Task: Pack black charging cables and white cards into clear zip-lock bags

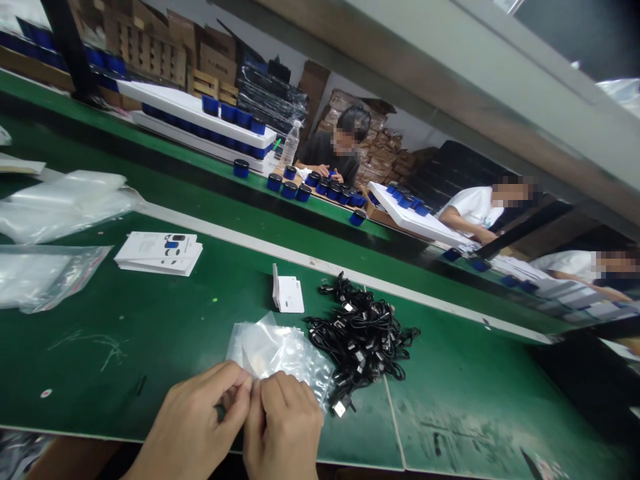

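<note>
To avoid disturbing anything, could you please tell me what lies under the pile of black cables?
The black cables lie on the green workbench, with a clear plastic bag against their left edge. The pile's middle hides what is beneath.

Cables (360, 340) right of hands (283, 427), green bench (85, 373) left

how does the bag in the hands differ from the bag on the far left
The bag in the hands is crumpled, while the far-left bag lies fairly flat on the green bench. The first is pinched by the left hand and right hand; the far-left bag is untouched. Both are clear plastic.
</note>
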A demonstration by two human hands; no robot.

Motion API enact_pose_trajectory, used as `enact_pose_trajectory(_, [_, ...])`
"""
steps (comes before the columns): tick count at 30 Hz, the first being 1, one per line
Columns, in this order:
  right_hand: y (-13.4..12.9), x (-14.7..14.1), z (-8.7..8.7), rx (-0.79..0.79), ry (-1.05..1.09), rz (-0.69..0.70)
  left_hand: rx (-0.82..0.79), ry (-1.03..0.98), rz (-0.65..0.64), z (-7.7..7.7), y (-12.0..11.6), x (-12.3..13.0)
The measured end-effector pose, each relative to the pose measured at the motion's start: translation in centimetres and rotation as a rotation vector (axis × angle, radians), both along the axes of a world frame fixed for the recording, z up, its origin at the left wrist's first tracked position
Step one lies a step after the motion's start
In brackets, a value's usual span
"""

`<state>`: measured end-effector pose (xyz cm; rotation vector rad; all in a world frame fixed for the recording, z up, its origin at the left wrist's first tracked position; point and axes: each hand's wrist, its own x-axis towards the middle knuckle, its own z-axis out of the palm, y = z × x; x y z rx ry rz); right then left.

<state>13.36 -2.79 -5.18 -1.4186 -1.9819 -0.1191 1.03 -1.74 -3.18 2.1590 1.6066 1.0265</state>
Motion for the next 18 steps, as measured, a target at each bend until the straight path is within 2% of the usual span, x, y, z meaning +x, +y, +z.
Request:
enact_pose_trajectory(4, [0.1, 0.4, 0.2, -0.024, 0.042, 0.024, 0.006, 0.038, 0.005, -0.1, 0.1, -0.1])
enact_pose_trajectory(10, [0.9, 2.4, 2.4, -0.33, -0.058, 0.302, 0.017, 0.11, -0.133, -0.1, -0.2, -0.7])
enact_pose_trajectory(13, [1.0, 2.4, 2.3, -0.241, -0.121, 0.334, 0.071, 0.147, -0.095, -0.3, -0.5, -0.5])
enact_pose_trajectory(16, [0.8, 1.7, 1.4, -0.08, -0.103, 0.303, 0.179, 0.173, 0.007, -0.4, -0.8, -0.1])
enact_pose_trajectory(18, [0.5, 1.3, 0.8, -0.015, -0.084, 0.266, 0.207, 0.192, 0.029, -0.4, -1.0, 0.2])
